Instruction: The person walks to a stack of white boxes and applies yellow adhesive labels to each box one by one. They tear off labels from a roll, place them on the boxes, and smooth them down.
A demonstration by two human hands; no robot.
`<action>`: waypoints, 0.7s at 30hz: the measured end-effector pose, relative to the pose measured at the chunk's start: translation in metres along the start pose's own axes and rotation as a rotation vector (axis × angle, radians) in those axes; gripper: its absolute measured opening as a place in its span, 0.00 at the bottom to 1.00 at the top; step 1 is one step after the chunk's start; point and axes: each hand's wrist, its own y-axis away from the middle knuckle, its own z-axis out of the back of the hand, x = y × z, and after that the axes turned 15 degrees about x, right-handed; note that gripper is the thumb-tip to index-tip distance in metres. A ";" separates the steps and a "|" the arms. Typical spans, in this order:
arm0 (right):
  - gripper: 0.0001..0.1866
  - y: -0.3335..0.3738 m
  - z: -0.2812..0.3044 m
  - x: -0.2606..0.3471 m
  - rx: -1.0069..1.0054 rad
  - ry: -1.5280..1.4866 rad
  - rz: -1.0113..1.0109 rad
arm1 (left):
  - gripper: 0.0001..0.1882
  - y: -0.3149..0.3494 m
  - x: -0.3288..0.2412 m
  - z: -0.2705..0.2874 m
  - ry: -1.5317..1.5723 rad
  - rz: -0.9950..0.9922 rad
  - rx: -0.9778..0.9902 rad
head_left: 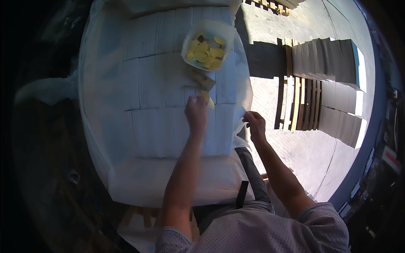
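Observation:
My left hand (195, 111) is closed at a thin yellow piece (206, 98), over a layer of white blocks or packs (160, 84). What sits between its fingertips is partly hidden. Beyond it lies a small brownish object (203, 80) whose kind I cannot tell. Farther off stands a white open tub (230, 31) with several yellow pieces (204, 54) inside. To the right, my right hand (255, 123) has its fingers pinched together beside a small pale, thin piece (240, 113), at the edge of the translucent plastic sheet (242, 67).
Plastic sheeting (177, 179) wraps round the stack and hangs at the near side. Right of it, wooden pallets (301, 103) lie on the sunlit floor (274, 147), with stacks of white packs (320, 59) next to them. The left side is dark.

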 end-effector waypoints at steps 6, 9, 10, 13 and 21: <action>0.13 0.011 -0.002 -0.036 0.080 0.196 -0.056 | 0.18 -0.157 -0.022 -0.027 -0.324 0.003 -0.054; 0.13 0.019 -0.016 -0.049 0.122 0.197 -0.086 | 0.20 -0.175 -0.018 -0.031 -0.420 -0.011 -0.086; 0.13 0.021 -0.021 -0.052 0.132 0.215 -0.076 | 0.20 -0.168 -0.012 -0.034 -0.367 -0.004 -0.151; 0.14 0.020 -0.037 -0.054 0.188 0.310 -0.040 | 0.17 -0.123 0.021 -0.028 -0.214 0.057 -0.173; 0.14 -0.006 -0.114 -0.092 0.366 0.681 0.123 | 0.16 0.110 0.179 0.036 -0.043 0.720 -0.105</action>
